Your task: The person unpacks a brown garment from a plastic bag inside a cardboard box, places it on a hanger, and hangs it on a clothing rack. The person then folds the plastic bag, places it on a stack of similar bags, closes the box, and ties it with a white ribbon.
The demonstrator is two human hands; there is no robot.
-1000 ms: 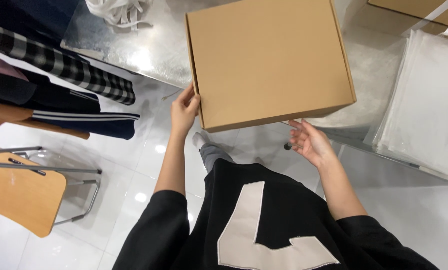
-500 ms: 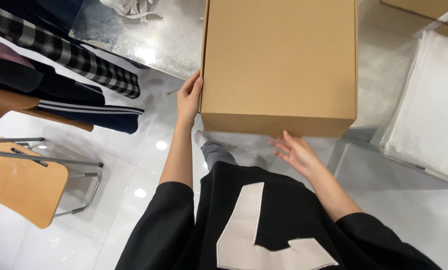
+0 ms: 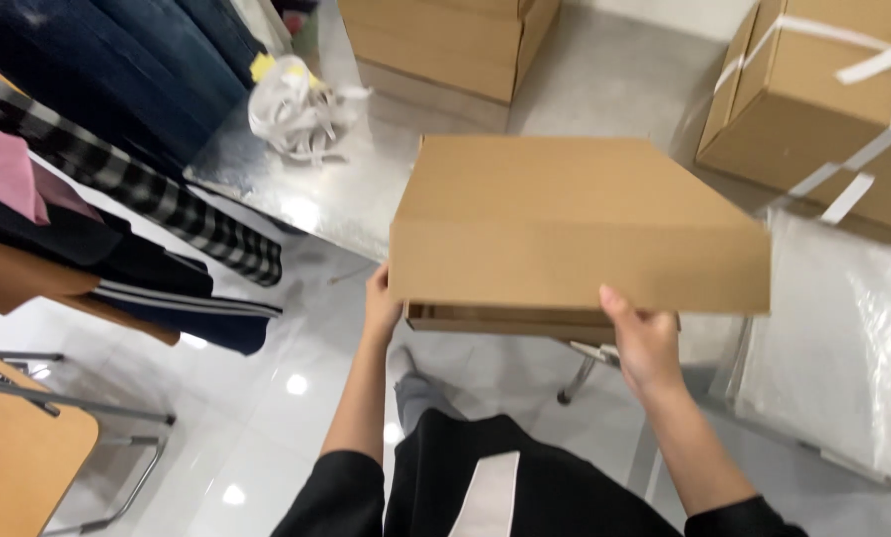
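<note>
You've got one flat brown cardboard box (image 3: 575,224) in play, two hands on it, plus a taped box (image 3: 813,119) and a stack of plain cartons (image 3: 445,40) further back. Half a second ago the box showed its broad face; now it's tipped, front edge toward you, above the shiny metal desk (image 3: 366,189). Your left hand (image 3: 381,303) cups the near left corner, your right hand (image 3: 644,343) is curled around the front edge, thumb up.
</note>
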